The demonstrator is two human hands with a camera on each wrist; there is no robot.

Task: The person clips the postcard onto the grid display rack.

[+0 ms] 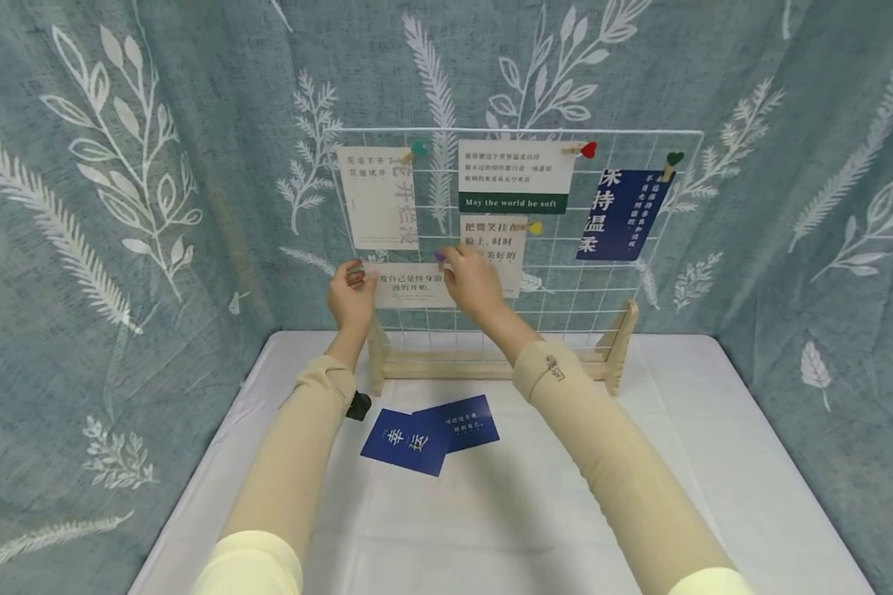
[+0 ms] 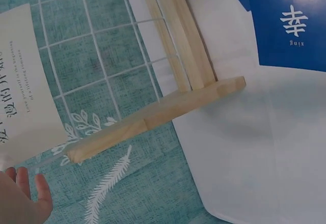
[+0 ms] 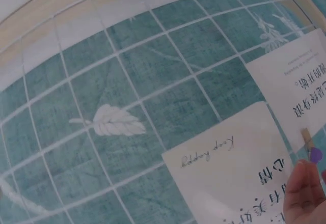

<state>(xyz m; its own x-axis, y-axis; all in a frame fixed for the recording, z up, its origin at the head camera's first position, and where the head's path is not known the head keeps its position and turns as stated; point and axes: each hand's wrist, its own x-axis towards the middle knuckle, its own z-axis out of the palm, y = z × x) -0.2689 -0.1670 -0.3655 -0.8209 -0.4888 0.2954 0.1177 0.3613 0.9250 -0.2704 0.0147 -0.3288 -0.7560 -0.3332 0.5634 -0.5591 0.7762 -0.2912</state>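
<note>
A white card (image 1: 409,295) with dark Chinese print lies flat against a white wire grid (image 1: 618,130). My left hand (image 1: 352,299) holds that card at its left edge, thumb in front. At the card's top right, my right hand (image 1: 478,283) pinches a small wooden clothespin (image 3: 306,136) with a purple ornament (image 3: 316,155). In the right wrist view the clothespin's tip overlaps the card's edge; whether it grips the wire cannot be told. Right beside it, partly behind my right hand, hangs another white card (image 1: 470,229) with a yellow-heart clothespin (image 1: 534,228).
Higher up hang a cream card (image 1: 372,207), a white-and-green card (image 1: 513,165) and a blue card (image 1: 625,215), each with a heart clothespin. A wooden stand (image 1: 446,368) carries the grid. Two blue cards (image 1: 402,446) overlap on the white table (image 1: 565,512), near a small black object (image 1: 358,406).
</note>
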